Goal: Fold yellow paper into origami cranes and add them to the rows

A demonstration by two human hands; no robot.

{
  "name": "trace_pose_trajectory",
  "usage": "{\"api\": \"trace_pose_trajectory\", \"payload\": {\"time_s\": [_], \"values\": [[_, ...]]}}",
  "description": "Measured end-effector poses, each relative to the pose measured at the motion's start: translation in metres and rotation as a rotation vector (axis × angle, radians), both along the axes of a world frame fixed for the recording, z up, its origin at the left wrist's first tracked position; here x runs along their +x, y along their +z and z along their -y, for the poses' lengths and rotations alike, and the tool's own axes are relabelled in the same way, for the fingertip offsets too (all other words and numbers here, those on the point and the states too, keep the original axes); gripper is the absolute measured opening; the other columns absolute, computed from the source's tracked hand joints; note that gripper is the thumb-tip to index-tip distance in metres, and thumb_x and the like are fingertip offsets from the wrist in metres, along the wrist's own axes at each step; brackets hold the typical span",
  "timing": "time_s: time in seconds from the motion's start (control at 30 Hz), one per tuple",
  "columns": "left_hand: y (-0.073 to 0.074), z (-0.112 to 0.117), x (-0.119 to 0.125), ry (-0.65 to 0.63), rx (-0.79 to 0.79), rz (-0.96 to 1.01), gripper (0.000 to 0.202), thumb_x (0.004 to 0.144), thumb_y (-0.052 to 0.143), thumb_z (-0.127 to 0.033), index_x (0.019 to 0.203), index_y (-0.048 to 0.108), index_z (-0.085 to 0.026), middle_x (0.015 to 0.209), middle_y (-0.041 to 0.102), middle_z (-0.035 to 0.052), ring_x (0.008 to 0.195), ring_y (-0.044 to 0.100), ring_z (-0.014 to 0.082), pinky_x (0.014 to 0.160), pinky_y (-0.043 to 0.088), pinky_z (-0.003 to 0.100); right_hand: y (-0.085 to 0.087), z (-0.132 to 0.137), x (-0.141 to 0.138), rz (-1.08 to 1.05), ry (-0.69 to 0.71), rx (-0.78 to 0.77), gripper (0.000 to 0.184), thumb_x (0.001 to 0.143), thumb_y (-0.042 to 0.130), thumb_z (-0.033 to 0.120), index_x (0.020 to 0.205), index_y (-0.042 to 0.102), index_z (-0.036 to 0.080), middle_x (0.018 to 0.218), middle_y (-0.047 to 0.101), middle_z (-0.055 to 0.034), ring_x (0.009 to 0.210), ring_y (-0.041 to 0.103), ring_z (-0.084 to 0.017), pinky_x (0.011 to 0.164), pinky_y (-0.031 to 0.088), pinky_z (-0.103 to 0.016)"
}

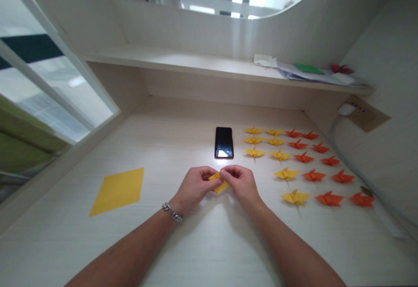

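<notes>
A small folded piece of yellow paper (219, 182) sits between both hands just above the pale wooden desk (209, 243). My left hand (196, 186) pinches its left side, with a metal bracelet on that wrist. My right hand (241, 183) pinches its right side, fingers curled over the top edge. Both hands meet at the desk's middle, just in front of a black phone (224, 142) that lies flat with its screen up.
A flat yellow paper square (119, 190) lies at the left. To the right, several yellow paper cranes (286, 173) and orange paper cranes (313, 175) stand in rows. A shelf (202, 62) above holds papers (307, 72). A wall socket (359, 112) with a cable is at far right.
</notes>
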State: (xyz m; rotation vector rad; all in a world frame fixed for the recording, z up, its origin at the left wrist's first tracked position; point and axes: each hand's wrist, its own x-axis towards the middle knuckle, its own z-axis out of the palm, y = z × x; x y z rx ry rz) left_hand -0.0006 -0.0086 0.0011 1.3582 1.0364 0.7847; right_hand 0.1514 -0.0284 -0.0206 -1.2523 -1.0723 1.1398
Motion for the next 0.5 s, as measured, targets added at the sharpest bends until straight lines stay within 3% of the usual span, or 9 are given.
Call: {"api": "trace_pose_trajectory", "payload": {"time_s": [0.2,0.5], "values": [[-0.0032,0.0016,0.0014,-0.031,-0.096,0.106,0.027,0.065,0.076,-0.019,0.090,0.067,-0.013,0.078,0.071,0.0041,0.067,0.064,0.0138,0.060,0.050,0.022,-0.0002,-0.0004,0.0012,-0.027,-0.055,0.042,0.016,0.071,0.070,0.030,0.076,0.071,0.015,0.071,0.069,-0.0038,0.066,0.061,-0.017,0.065,0.048,-0.028],[-0.0091,-0.0001,0.0012,-0.039,-0.187,0.199,0.028,0.064,0.078,-0.018,0.088,0.066,-0.012,0.076,0.071,0.0056,0.066,0.065,0.0141,0.065,0.053,0.025,-0.0032,-0.0006,-0.0003,-0.085,-0.149,0.048,0.019,0.070,0.072,0.032,0.078,0.070,0.015,0.072,0.068,-0.0036,0.068,0.061,-0.017,0.066,0.049,-0.028]]}}
